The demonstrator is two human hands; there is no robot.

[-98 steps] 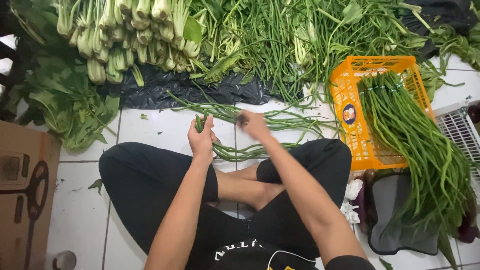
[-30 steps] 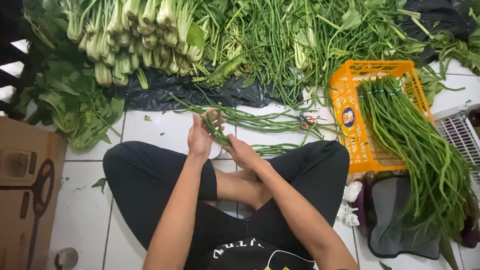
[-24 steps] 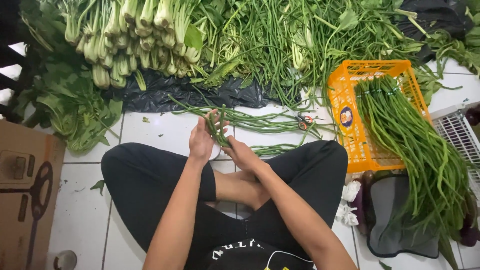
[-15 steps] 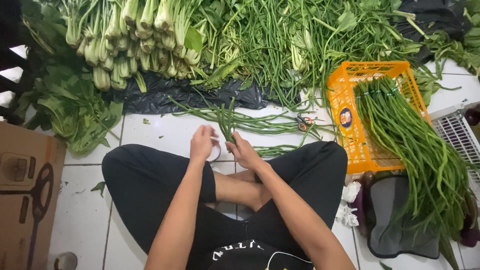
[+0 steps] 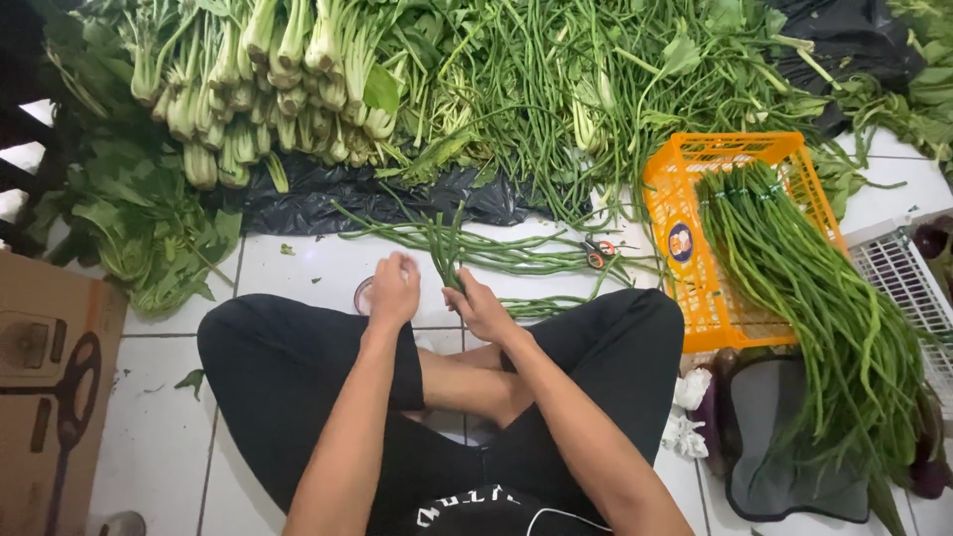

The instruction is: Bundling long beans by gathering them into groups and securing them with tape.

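Long beans (image 5: 452, 260) stand pinched in the right hand (image 5: 483, 310), left hand (image 5: 393, 294) curled just beside.

The left hand (image 5: 394, 291) and right hand (image 5: 480, 306) now sit lower, close to the knees, where earlier they were raised over the floor tiles. The small bunch of long beans (image 5: 449, 260) stands gripped in the right hand instead of the left, and the left hand's fingers are curled shut beside it.
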